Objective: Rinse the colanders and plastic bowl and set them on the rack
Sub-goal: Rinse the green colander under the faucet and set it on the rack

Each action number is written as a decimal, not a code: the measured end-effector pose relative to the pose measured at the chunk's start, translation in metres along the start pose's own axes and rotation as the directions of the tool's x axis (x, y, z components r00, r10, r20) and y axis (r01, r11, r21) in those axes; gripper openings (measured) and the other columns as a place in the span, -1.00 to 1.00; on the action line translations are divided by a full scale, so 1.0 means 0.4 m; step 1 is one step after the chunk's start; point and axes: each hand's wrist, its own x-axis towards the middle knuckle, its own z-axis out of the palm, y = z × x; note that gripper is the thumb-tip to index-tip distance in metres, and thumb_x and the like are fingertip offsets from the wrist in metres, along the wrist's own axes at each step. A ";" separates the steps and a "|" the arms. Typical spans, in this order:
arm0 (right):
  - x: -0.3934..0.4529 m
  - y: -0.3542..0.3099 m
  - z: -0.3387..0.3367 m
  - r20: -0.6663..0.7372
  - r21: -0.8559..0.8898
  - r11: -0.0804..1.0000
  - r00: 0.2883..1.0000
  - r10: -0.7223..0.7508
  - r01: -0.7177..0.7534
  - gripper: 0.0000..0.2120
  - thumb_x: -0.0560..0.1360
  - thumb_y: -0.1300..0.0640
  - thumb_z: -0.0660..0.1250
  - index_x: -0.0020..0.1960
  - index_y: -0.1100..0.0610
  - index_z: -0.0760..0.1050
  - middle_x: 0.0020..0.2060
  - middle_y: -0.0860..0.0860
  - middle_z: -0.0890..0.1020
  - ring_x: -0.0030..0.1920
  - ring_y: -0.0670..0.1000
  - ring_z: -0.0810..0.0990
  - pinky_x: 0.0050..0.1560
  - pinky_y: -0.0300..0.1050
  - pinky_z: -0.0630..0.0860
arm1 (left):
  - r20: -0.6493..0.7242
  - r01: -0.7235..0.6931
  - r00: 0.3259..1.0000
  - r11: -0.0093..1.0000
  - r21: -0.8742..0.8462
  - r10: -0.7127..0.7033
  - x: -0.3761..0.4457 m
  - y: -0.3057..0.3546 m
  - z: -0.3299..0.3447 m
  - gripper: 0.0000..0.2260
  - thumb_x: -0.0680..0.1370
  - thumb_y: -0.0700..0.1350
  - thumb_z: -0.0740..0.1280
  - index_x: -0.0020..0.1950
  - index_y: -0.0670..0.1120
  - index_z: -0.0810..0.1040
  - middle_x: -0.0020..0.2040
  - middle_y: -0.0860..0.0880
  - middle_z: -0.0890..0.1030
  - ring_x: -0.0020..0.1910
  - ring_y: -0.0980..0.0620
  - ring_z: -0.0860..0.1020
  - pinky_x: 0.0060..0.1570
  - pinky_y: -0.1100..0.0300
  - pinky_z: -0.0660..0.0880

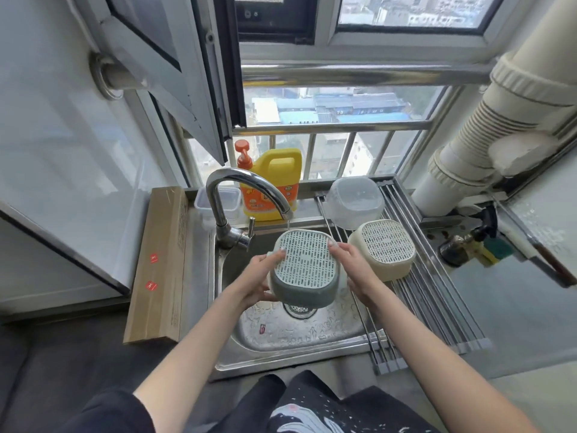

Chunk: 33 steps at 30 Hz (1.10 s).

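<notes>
A grey colander (304, 268) with a white slotted base is held bottom-up over the sink (299, 335), under the running faucet (246, 189). My left hand (260, 276) grips its left side and my right hand (356, 267) grips its right side. A cream colander (385, 248) lies upside down on the roll-up rack (437, 295) to the right. Behind it, a clear plastic bowl (354, 201) rests upside down on the same rack.
A yellow detergent jug (271, 185) and a small clear container (218, 203) stand behind the faucet. A long cardboard box (159, 267) lies left of the sink. A white pipe (487, 135) and a valve (468, 242) sit at right.
</notes>
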 end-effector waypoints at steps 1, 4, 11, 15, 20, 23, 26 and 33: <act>-0.015 -0.010 0.000 0.004 0.043 0.998 0.999 -0.042 0.041 -0.37 0.48 -0.12 0.35 0.38 0.23 0.31 0.16 0.09 0.55 0.17 0.03 0.53 0.25 -0.01 0.44 | 0.014 -0.039 0.999 0.999 -0.004 0.039 -0.004 0.007 0.001 -0.51 0.44 0.12 0.40 0.26 -0.13 0.51 0.13 -0.15 0.65 0.09 -0.21 0.60 -0.15 -0.08 0.60; -0.041 -0.009 -0.008 0.010 0.196 0.978 0.997 -0.070 0.067 -0.35 0.36 -0.15 0.41 0.34 0.10 0.34 0.14 0.09 0.57 0.14 0.10 0.58 0.19 0.20 0.51 | 0.023 -0.105 0.994 0.990 -0.089 0.107 -0.010 0.022 0.000 -0.38 0.37 0.07 0.50 0.32 -0.17 0.40 0.17 -0.18 0.62 0.12 -0.20 0.60 -0.10 -0.13 0.59; -0.047 0.053 0.023 0.024 0.079 0.975 0.978 0.208 -0.210 -0.30 0.37 -0.29 0.34 0.34 0.13 0.43 0.30 0.05 0.52 0.38 0.16 0.37 0.36 0.24 0.26 | -0.080 0.028 0.997 0.992 0.120 -0.018 -0.019 -0.039 0.000 -0.26 0.30 0.24 0.48 0.32 -0.16 0.45 0.27 -0.14 0.51 0.23 -0.21 0.45 0.06 -0.22 0.53; -0.049 0.010 -0.004 -0.034 0.256 0.965 0.998 -0.056 0.063 -0.42 0.39 -0.15 0.43 0.28 0.17 0.47 0.13 0.10 0.64 0.19 0.14 0.58 0.25 0.23 0.46 | -0.050 -0.195 0.976 0.956 0.218 0.210 -0.039 0.011 -0.007 -0.20 0.23 0.28 0.52 0.29 -0.13 0.38 0.18 -0.10 0.59 0.14 -0.04 0.57 0.22 -0.10 0.46; -0.051 0.104 0.023 0.008 0.073 0.945 0.948 0.319 -0.319 -0.32 0.32 -0.31 0.39 0.30 0.05 0.46 0.21 0.04 0.54 0.18 0.16 0.51 -0.06 0.06 0.61 | -0.128 0.020 0.992 0.973 0.231 0.010 -0.027 -0.047 -0.019 -0.12 0.20 0.32 0.50 0.35 -0.18 0.41 0.29 -0.09 0.50 0.19 -0.12 0.48 0.05 0.02 0.46; -0.047 0.112 0.024 -0.071 0.109 0.959 0.960 0.271 -0.262 -0.44 0.38 -0.29 0.34 0.22 0.05 0.50 0.13 -0.01 0.59 0.14 0.10 0.53 0.03 0.10 0.55 | -0.108 -0.005 0.994 0.983 0.182 0.025 -0.022 -0.058 -0.009 -0.41 0.41 0.12 0.45 0.27 -0.26 0.48 0.12 -0.08 0.61 -0.01 -0.02 0.56 -0.09 0.13 0.48; -0.057 0.063 0.010 -0.113 0.133 0.991 0.993 0.036 -0.021 -0.52 0.39 -0.25 0.37 0.19 0.00 0.51 0.11 0.00 0.62 0.12 0.07 0.58 0.15 0.24 0.51 | -0.062 -0.171 0.981 0.968 0.183 0.185 -0.031 -0.020 -0.008 -0.35 0.32 0.21 0.50 0.25 -0.16 0.49 0.09 -0.08 0.64 -0.04 0.03 0.62 -0.13 0.18 0.47; -0.065 0.134 0.046 -0.107 -0.012 0.974 0.968 0.226 -0.228 -0.52 0.49 -0.13 0.35 0.29 0.13 0.48 0.19 -0.01 0.53 0.17 0.07 0.48 0.05 -0.02 0.46 | -0.071 0.095 0.994 0.985 0.144 -0.085 -0.028 -0.115 -0.033 -0.50 0.43 0.09 0.45 0.25 -0.18 0.52 0.13 -0.15 0.62 0.04 -0.09 0.57 -0.06 0.14 0.48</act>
